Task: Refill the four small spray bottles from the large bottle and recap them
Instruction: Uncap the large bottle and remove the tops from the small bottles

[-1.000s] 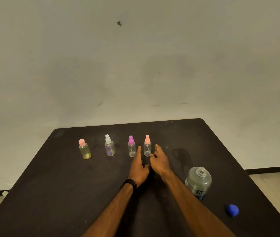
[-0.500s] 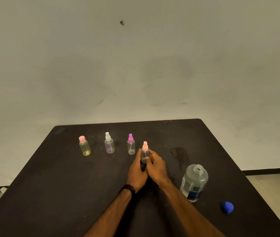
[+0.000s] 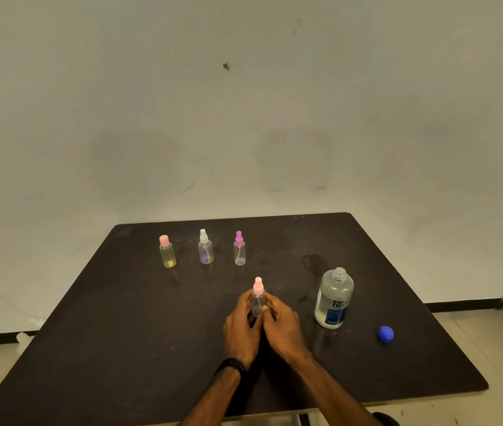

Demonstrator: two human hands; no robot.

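Observation:
Both hands hold a small clear spray bottle with a pink sprayer top [image 3: 257, 295] at the middle of the black table [image 3: 121, 318]. My left hand [image 3: 241, 327] grips its left side and my right hand [image 3: 280, 325] grips its right side. Three other small bottles stand in a row at the back: a yellowish one with a pink cap [image 3: 167, 252], a clear one with a white sprayer [image 3: 205, 251] and a clear one with a magenta sprayer [image 3: 239, 249]. The large clear bottle [image 3: 333, 298] stands uncapped to the right. Its blue cap [image 3: 385, 334] lies further right.
A dark stain [image 3: 308, 261] marks the table behind the large bottle. The table's right edge is close to the blue cap. A plain pale wall [image 3: 244, 118] rises behind the table, with floor on both sides.
Both hands closed round the pink-topped spray bottle in the back row and drew it toward me, out of the row. The other bottles and the cap stayed put.

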